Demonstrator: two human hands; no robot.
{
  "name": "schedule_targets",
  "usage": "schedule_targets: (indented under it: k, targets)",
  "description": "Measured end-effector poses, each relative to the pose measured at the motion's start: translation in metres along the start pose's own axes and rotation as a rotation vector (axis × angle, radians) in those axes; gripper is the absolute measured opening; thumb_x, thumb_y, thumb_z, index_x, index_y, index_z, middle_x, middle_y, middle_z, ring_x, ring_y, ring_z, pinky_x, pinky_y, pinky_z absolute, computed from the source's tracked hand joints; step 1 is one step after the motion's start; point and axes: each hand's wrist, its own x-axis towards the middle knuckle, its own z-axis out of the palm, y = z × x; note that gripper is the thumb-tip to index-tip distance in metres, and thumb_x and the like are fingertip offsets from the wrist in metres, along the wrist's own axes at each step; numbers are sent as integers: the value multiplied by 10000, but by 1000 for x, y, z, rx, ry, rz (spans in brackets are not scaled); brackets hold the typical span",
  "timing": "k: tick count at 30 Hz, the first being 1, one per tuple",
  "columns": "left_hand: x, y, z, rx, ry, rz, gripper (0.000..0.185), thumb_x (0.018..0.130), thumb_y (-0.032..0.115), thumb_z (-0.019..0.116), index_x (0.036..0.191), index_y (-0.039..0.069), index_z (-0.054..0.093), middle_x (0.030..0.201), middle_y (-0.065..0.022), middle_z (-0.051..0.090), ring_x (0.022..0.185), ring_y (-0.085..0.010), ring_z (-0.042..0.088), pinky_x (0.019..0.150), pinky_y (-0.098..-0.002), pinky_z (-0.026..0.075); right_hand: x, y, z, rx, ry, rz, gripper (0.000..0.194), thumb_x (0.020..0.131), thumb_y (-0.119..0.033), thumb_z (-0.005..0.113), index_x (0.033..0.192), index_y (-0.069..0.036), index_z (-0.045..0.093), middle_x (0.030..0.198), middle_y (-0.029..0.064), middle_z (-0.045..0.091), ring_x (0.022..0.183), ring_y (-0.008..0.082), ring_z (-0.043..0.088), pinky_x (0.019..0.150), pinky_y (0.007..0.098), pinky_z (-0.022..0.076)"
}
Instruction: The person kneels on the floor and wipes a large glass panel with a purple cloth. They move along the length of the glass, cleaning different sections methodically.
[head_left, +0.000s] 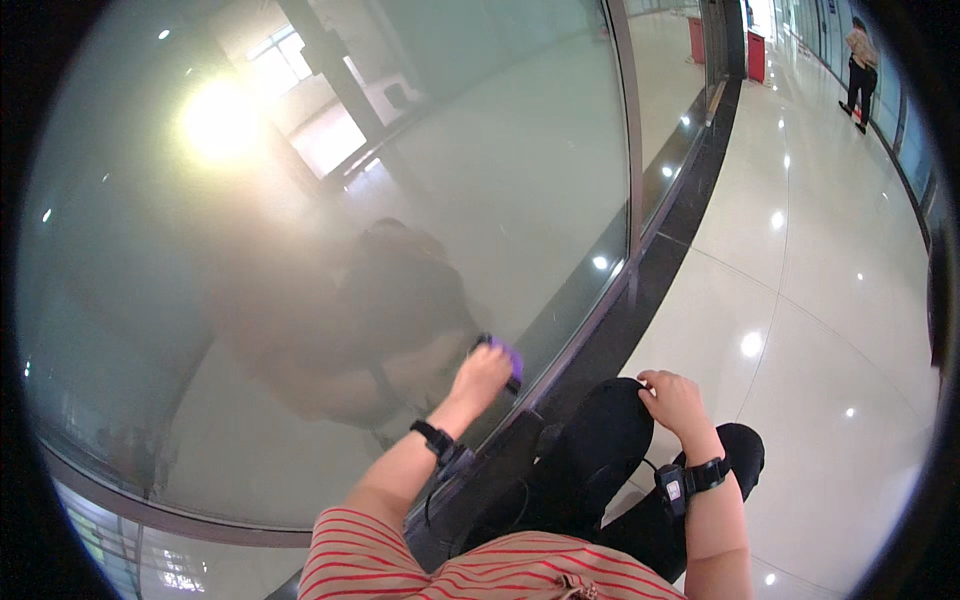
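Note:
My left hand (484, 373) grips a small purple and black hand tool (516, 360) and holds it against the lower part of a large glass pane (360, 315). Much of the tool is hidden behind my fingers, so its exact kind is unclear. Over my bent knee (619, 409) in black trousers lies my right hand (673, 401), fingers loosely curled and nothing seen in it. Both wrists wear black straps with small devices, and thin cables run from them.
The pane meets a metal frame (634, 150) and a dark stone sill (675, 217). Glossy pale floor tiles (810, 315) stretch along the corridor to the right. Further off, a person (860, 71) stands beside the opposite glass wall, and a red box (756, 56) is near a doorway.

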Motion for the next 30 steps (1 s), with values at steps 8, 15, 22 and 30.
schedule_targets:
  k: [8,15,22,30]
  targets:
    - [116,-104,-150,156,754,-181,346,771,66,558,1102,127,634,1223,-10,591,1152,-220,520,923,-410,414,2,9,10,4,28,8,229,867,-217,596,1070,-133,658,930,105,686,870,308,662,751,430,532]
    - [68,-37,-24,110,361,40,318,774,102,561,1085,60,614,1204,-58,600,1195,-240,510,963,-375,425,0,2,3,-19,22,40,217,877,-213,587,1067,-135,656,934,102,686,881,303,663,752,425,533]
    - [-138,40,94,12,-279,251,248,767,169,577,989,86,647,1086,-38,628,1173,-217,502,946,-338,398,1,5,7,-57,-1,35,211,879,-210,585,1064,-138,654,927,101,682,875,308,662,743,422,536]
    - [-148,-11,-27,73,180,-84,371,761,141,578,1121,99,653,1245,-7,603,1136,-147,546,804,-343,426,3,6,10,-30,35,-17,201,878,-202,580,1050,-133,660,917,106,681,862,314,660,737,423,535]
